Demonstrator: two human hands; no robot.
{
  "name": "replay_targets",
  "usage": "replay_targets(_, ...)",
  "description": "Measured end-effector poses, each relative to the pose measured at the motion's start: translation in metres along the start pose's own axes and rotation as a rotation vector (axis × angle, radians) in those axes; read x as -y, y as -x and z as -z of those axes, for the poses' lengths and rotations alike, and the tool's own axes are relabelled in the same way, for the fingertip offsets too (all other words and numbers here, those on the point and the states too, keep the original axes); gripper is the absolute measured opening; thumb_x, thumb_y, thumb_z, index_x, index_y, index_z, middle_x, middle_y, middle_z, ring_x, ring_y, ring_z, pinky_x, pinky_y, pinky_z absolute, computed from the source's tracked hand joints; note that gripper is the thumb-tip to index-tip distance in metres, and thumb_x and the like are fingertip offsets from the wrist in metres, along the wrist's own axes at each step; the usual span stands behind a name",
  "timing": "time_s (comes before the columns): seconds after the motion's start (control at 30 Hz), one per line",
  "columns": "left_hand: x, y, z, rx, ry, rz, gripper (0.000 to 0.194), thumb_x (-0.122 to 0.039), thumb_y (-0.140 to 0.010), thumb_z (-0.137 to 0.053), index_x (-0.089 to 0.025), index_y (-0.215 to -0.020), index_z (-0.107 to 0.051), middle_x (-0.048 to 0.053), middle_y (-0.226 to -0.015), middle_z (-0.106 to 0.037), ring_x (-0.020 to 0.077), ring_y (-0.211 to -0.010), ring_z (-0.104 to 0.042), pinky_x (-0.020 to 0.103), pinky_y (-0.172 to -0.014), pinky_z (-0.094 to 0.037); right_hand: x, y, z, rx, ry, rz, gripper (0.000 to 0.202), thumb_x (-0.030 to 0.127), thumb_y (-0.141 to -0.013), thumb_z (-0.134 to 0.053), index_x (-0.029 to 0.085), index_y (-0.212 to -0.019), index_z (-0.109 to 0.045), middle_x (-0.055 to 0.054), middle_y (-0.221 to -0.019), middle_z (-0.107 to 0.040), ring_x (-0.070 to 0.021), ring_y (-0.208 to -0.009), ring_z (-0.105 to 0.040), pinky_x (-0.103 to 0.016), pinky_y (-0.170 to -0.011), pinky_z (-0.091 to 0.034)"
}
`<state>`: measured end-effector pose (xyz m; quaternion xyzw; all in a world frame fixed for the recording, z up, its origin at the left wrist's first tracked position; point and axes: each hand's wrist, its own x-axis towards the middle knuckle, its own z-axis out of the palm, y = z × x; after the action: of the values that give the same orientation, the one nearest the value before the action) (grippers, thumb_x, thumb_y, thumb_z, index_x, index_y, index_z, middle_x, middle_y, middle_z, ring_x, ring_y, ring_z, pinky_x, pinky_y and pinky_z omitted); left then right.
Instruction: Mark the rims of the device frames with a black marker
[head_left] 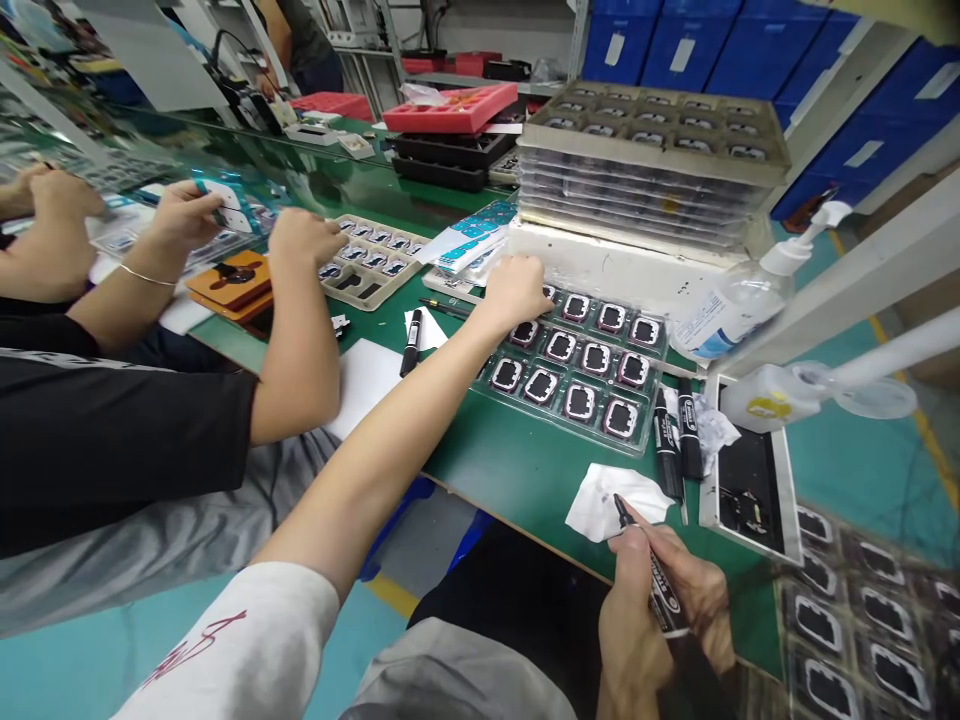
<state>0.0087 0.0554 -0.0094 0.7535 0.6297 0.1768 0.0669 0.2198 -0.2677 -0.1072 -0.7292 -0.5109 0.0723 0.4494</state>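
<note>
My left hand [516,292] reaches over the clear plastic tray [555,430], fingers curled down at its back left part. What its fingertips touch is hidden. Rows of dark square frames with white rims, such as this framed part [580,402], sit in the tray's pockets. Near the front edge of the green table, my right hand [667,590] is closed around a black marker [660,592]. The marker's dark tip points up and left, over a crumpled white tissue [611,500] with faint marks.
Two black markers [688,430] lie right of the tray, beside a white box [784,500]. A pump bottle [739,305] and stacked trays [637,185] stand behind. More framed parts are at lower right. A co-worker's hands [300,240] are at left.
</note>
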Motion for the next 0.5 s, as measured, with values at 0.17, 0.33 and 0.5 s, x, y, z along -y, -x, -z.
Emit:
replay_targets(0.17, -0.016, 0.003, 0.005, 0.063, -0.002, 0.031, 0.045, -0.003, -0.088, -0.071, 0.002, -0.132, -0.078, 0.031, -0.137, -0.078, 0.0485, -0.138, -0.071, 0.056, -0.123, -0.055, -0.012, 0.001, -0.002, 0.024, -0.051, 0.06, 0.023, 0.049, -0.087, -0.085, 0.028, -0.077, -0.086, -0.006, -0.087, -0.091, -0.0272, -0.069, -0.086, -0.031, -0.05, -0.06)
replay_targets(0.33, -0.018, 0.013, 0.008, -0.021, 0.127, -0.009, 0.048, 0.0, -0.093, -0.061, -0.002, -0.139, -0.075, 0.022, -0.125, -0.083, 0.0383, -0.13, -0.075, 0.052, -0.12, -0.056, -0.003, 0.007, -0.006, -0.111, 0.009, 0.002, 0.022, 0.05, -0.085, -0.086, 0.029, -0.077, -0.087, -0.007, -0.079, -0.088, -0.0285, -0.064, -0.083, -0.034, -0.052, -0.062)
replay_targets(0.5, -0.018, 0.076, 0.017, -0.142, 0.469, -0.195, 0.051, -0.014, -0.1, -0.072, -0.009, -0.151, -0.071, 0.011, -0.113, -0.086, 0.0319, -0.128, -0.072, 0.05, -0.126, -0.052, 0.016, 0.006, -0.001, 0.01, -0.06, 0.016, 0.037, 0.059, -0.097, -0.076, 0.028, -0.077, -0.082, -0.005, -0.075, -0.083, -0.0263, -0.072, -0.084, -0.036, -0.065, -0.069)
